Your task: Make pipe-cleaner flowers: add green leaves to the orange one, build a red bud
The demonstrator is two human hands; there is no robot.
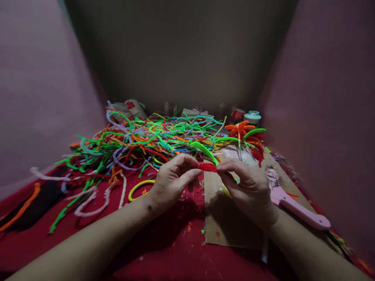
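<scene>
A short red fuzzy piece is stretched level between my two hands, above the left edge of a brown board. My left hand pinches its left end between thumb and fingers. The right end is pinched by my right hand. Behind the piece lies a bright green fuzzy loop. Yellow scissor-like handles show partly beside my left hand, and part of something yellow is under my right hand.
A large tangle of coloured pipe cleaners covers the back left of the red cloth. An orange fuzzy flower and a teal-lidded jar stand at the back right. A pink tool lies right of my right hand.
</scene>
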